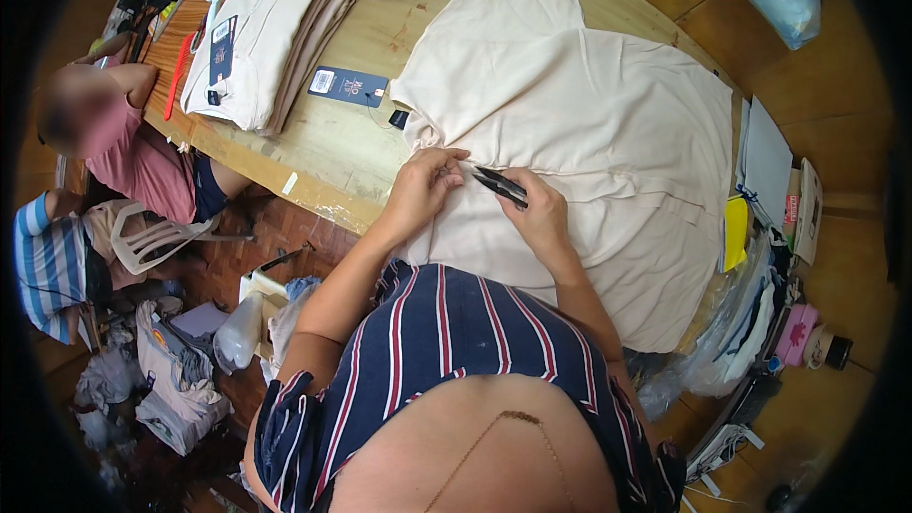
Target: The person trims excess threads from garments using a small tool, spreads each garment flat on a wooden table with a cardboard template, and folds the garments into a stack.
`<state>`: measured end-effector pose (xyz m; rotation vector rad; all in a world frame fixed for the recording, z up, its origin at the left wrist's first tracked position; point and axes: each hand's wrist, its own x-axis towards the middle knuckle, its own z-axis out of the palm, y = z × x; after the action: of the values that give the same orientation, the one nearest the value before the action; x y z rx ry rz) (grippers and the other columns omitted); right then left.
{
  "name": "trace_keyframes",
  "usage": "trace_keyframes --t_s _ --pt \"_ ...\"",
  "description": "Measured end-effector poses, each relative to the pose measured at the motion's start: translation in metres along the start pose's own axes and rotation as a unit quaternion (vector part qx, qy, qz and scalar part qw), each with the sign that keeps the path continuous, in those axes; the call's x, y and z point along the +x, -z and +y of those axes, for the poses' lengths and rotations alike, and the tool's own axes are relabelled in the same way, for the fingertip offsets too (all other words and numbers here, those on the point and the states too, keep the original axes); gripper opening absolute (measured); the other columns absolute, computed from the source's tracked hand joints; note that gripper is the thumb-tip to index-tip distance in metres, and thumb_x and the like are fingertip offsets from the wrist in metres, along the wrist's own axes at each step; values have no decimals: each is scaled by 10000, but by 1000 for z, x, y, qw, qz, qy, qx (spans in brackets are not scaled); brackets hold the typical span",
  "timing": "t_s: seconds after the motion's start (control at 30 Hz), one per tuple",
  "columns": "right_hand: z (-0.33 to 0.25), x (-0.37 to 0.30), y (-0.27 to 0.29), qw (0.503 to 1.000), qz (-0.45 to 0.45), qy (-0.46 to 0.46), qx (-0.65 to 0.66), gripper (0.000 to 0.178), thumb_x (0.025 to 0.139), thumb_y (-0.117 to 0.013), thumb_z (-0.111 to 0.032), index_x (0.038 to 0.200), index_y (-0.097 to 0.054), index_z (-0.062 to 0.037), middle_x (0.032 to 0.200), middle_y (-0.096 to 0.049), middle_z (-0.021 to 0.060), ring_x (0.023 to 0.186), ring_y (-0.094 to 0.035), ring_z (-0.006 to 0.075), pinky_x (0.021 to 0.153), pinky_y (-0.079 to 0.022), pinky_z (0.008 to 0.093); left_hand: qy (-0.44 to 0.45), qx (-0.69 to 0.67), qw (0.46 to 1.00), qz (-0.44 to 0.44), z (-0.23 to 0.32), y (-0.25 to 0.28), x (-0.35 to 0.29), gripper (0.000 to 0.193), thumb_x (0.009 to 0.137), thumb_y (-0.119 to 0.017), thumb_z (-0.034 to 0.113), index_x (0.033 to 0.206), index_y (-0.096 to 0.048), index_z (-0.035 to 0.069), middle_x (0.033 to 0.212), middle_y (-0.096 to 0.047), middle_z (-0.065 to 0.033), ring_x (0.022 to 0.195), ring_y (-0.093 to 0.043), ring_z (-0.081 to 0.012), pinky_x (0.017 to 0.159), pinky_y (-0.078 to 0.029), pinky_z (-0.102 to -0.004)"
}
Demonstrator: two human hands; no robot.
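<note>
A cream garment (pixel 608 104) lies spread over the table in front of me, wrinkled along a seam across its middle. My left hand (pixel 423 185) pinches the cloth near that seam, at the garment's left side. In my right hand (pixel 541 223) is a pair of black thread snips (pixel 501 186), the blades pointing left toward my left fingertips. Whether the blades touch the cloth or a thread, I cannot tell. A dark blue hang tag (pixel 348 86) and a small black label (pixel 398 119) lie by the garment's left edge.
Folded cream garments (pixel 261 47) are stacked on the table (pixel 375 147) at the far left, beside a red strip-like tool (pixel 178 76). Another person (pixel 133 142) sits at the left. Cloth piles (pixel 180 385) cover the floor there. Plastic-wrapped items (pixel 708 351) crowd the right side.
</note>
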<state>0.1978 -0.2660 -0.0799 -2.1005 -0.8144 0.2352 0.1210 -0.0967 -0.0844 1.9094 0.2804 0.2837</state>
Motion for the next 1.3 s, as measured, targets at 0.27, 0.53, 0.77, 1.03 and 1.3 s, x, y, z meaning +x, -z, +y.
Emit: trace_keyframes --t_s 0.27,0.53,0.77,1.03,1.3 --pt "-4 -2 -6 1000 28 0 -15 195 686 -612 -51 864 -534 -37 814 -589 117 733 -573 302 614 -446 360 11 -1 998 -68 0 4 -3 74 663 -602 -10 723 -562 5 1053 -567 -106 1017 -452 -236 876 -349 -326" --pt "0 -1 -12 999 45 -8 -13 179 684 -617 -58 846 -542 -42 780 -581 120 709 -568 308 596 -443 369 1 29 996 -88 2 6 -4 95 656 -627 6 718 -556 13 1097 -549 -84 1066 -419 -236 909 -322 -338" --pt "15 -6 0 994 97 -32 48 220 680 -616 -27 893 -559 -23 820 -589 109 737 -580 252 650 -450 311 17 12 991 -134 17 27 -14 111 673 -626 56 763 -580 11 1046 -562 -106 976 -489 -266 850 -382 -333" --pt "175 -140 203 751 481 -361 -273 331 730 -626 -154 981 -535 40 923 -584 153 800 -557 260 735 -445 318 281 571 763 -112 3 139 -104 91 690 -565 78 754 -599 24 730 -593 -145 719 -574 -325 643 -456 -371" --pt "164 -130 191 855 432 -263 117 330 791 -584 -168 1039 -462 13 879 -567 116 746 -541 228 658 -453 308 -191 262 921 -217 21 7 -23 242 674 -624 120 896 -558 47 947 -544 -90 905 -501 -272 785 -393 -344"
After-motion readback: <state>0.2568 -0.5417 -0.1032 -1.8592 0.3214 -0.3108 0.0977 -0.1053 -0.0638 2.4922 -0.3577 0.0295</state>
